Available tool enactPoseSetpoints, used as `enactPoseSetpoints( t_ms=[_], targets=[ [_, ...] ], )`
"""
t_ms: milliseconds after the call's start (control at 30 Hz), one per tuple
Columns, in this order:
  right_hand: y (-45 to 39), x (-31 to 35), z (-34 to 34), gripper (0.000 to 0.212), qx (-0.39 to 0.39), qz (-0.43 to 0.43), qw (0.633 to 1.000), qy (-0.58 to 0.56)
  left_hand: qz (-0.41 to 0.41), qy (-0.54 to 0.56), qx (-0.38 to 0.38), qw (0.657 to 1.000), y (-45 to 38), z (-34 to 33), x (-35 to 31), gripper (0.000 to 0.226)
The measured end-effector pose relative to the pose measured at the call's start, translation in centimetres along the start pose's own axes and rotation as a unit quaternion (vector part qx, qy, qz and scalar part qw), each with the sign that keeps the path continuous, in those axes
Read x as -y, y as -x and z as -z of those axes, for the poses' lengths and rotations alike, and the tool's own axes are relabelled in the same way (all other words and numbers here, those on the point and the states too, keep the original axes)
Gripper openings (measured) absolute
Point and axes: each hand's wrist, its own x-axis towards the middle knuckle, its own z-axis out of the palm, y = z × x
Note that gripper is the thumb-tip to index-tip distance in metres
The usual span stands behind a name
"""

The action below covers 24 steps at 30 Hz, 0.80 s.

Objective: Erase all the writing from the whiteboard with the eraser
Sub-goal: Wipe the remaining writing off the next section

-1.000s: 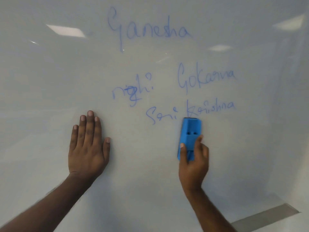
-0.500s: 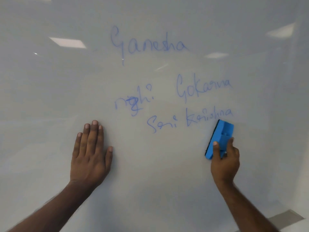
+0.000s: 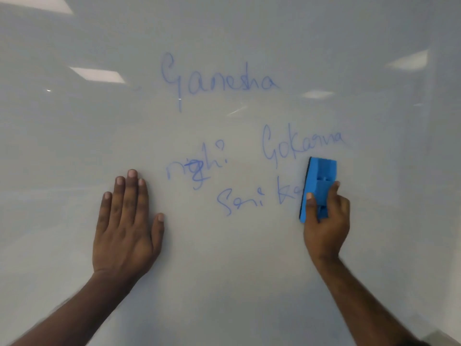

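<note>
A big white whiteboard fills the view, with shiny light spots on it and blue writing above and between the two hands. The left hand lies flat on the board with its fingers straight and close together, holding nothing. The right hand grips the blue eraser by its lower end, and the eraser stands nearly upright against the board, covering the end of the lowest word.

Rectangular ceiling lights show as bright white reflections across a glossy pale surface, at upper left, top left corner and upper right. A darker strip shows at the bottom right corner.
</note>
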Motion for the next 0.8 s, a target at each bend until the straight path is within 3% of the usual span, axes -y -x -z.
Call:
enactPoseSetpoints(
  t_ms=[133, 233, 300, 433, 533, 667, 800],
  targets=[
    [5.8, 1.1, 0.8, 0.061, 0.123, 0.162, 0.979, -0.007, -0.004, 0.004, -0.001, 1.000, 0.0, 0.1, 0.1, 0.070],
    [5.4, -0.4, 2.2, 0.060, 0.182, 0.222, 0.958, 0.013, -0.012, 0.003, -0.009, 1.000, 0.0, 0.2, 0.1, 0.069],
    [3.4, -1.4, 2.6, 0.061, 0.158, 0.182, 0.970, 0.025, -0.012, 0.000, -0.009, 1.000, 0.0, 0.3, 0.1, 0.069],
    [-1.3, -1.0, 1.6, 0.067, 0.055, 0.022, 0.998, 0.015, -0.011, -0.006, -0.006, 1.000, -0.2, 0.3, 0.0, 0.068],
    [-1.5, 1.4, 0.0, 0.066, 0.020, -0.007, 1.000, -0.006, -0.005, -0.006, -0.003, 1.000, 0.0, 0.1, 0.1, 0.069],
    [3.2, 5.2, -1.3, 0.061, 0.069, 0.112, 0.991, -0.013, -0.004, -0.002, -0.002, 1.000, 0.0, 0.0, -0.1, 0.069],
    [7.9, 5.5, -0.3, 0.058, 0.184, 0.290, 0.939, 0.009, -0.010, 0.001, -0.004, 1.000, 0.0, 0.1, 0.1, 0.069]
  ],
)
